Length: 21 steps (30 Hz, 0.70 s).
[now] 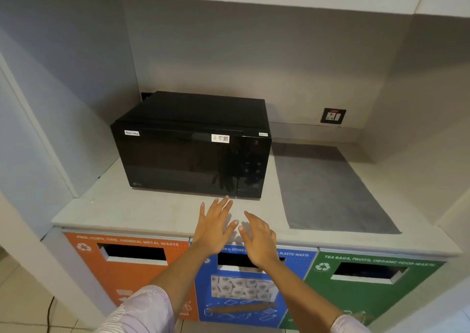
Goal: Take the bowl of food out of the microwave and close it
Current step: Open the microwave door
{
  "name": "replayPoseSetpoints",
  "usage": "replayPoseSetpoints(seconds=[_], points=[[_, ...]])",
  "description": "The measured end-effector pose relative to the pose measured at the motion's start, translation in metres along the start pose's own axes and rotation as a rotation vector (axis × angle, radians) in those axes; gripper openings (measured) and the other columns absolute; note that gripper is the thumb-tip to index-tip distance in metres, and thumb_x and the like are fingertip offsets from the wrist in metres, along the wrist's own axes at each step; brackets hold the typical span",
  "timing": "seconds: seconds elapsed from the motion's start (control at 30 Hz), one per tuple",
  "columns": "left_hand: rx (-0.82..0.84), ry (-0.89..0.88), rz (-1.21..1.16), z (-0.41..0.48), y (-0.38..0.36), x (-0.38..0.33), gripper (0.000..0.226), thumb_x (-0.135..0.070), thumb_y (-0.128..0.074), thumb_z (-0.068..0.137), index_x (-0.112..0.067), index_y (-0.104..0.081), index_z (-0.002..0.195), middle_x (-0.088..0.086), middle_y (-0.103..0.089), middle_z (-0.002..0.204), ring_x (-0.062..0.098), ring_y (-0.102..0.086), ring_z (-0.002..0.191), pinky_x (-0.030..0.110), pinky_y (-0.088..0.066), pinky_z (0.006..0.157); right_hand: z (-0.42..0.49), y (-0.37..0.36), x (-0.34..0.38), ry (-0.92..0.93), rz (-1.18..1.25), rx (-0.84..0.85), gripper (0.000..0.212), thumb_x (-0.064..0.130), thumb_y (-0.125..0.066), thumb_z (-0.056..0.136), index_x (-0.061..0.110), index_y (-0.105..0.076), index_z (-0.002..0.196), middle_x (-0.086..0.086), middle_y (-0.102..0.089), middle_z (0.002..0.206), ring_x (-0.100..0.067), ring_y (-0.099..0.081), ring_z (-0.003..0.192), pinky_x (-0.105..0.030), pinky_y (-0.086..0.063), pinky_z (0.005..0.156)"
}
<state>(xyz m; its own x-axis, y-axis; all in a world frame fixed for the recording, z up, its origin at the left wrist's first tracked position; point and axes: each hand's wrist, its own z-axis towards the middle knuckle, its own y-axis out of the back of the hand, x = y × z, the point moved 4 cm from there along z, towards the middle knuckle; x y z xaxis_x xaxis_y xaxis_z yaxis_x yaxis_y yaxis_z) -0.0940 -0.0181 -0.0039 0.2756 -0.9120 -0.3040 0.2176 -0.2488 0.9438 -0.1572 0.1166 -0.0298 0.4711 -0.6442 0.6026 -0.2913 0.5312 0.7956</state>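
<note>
Bench (pixel 157 213): pale top in a grey alcove, grey mat (pixel 328 187) on its right part.
Microwave (pixel 193 144): black, door shut, standing left of the mat.
Bowl: hidden from view.
Left hand (pixel 213 227): grip spread, empty, before the door.
Right hand (pixel 258 239): grip spread, empty.
Bins: 3 below.

The black microwave (pixel 192 145) sits on the pale counter (pixel 157 212), door shut, glossy front facing forward.

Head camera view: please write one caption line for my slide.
Both open hands, left and right, reach toward the closed black microwave on the counter above three waste bins.
</note>
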Motion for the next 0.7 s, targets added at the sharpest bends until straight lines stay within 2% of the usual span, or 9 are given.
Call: replayPoseSetpoints(seconds=[0.2,0.33,0.4,0.53,0.63,0.7], points=[[-0.133,-0.119,0.079,0.050,0.042,0.022,0.063,-0.056,-0.023,0.100,-0.033,-0.009,0.157,-0.008,-0.003,0.168,0.018,0.009,0.155,0.047,0.017,0.119,0.053,-0.003,0.012,-0.062,0.006,-0.012,0.057,0.054,-0.041,0.096,0.037,-0.027,0.149,0.007,-0.033,0.157,-0.018,-0.030,0.143,-0.045,-0.022,0.115],[-0.238,-0.163,0.062,0.086,0.081,0.026,0.063,-0.054,-0.027,0.100,-0.031,-0.011,0.157,-0.006,-0.004,0.168,0.020,0.008,0.154,0.049,0.014,0.121,0.085,-0.006,0.020,-0.170,0.076,-0.006,0.060,0.047,-0.051,0.094,0.033,-0.029,0.149,0.005,-0.033,0.157,-0.020,-0.031,0.143,-0.045,-0.022,0.115],[-0.280,-0.184,0.055,0.102,0.097,0.025,0.064,-0.055,-0.027,0.100,-0.031,-0.011,0.157,-0.005,-0.005,0.168,0.020,0.007,0.155,0.050,0.011,0.121,0.097,-0.010,0.022,-0.275,0.228,-0.004,0.061,0.039,-0.055,0.095,0.028,-0.030,0.150,0.001,-0.034,0.156,-0.023,-0.033,0.142,-0.044,-0.023,0.115],[-0.340,-0.259,0.060,0.128,0.117,0.022,0.065,-0.055,-0.029,0.099,-0.030,-0.015,0.157,-0.002,-0.008,0.167,0.023,0.001,0.155,0.052,0.006,0.122,0.112,-0.015,0.029,-0.505,0.775,-0.034,0.061,0.017,-0.054,0.098,0.013,-0.026,0.152,-0.009,-0.033,0.157,-0.029,-0.034,0.142,-0.038,-0.030,0.114],[-0.360,-0.306,0.081,0.144,0.124,0.020,0.064,-0.053,-0.030,0.100,-0.029,-0.014,0.158,-0.002,-0.010,0.167,0.023,-0.001,0.155,0.053,0.003,0.122,0.116,-0.016,0.035,-0.637,1.029,-0.021,0.050,0.019,-0.045,0.102,0.015,-0.029,0.149,-0.010,-0.036,0.153,-0.032,-0.034,0.141,-0.044,-0.026,0.114],[-0.353,-0.311,0.086,0.155,0.127,0.020,0.065,-0.053,-0.029,0.100,-0.028,-0.013,0.158,-0.002,-0.011,0.167,0.022,-0.002,0.155,0.053,0.002,0.122,0.117,-0.018,0.032,-0.705,1.096,0.002,0.048,0.025,-0.038,0.105,0.017,-0.027,0.150,-0.009,-0.034,0.155,-0.030,-0.032,0.143,-0.045,-0.023,0.116]])
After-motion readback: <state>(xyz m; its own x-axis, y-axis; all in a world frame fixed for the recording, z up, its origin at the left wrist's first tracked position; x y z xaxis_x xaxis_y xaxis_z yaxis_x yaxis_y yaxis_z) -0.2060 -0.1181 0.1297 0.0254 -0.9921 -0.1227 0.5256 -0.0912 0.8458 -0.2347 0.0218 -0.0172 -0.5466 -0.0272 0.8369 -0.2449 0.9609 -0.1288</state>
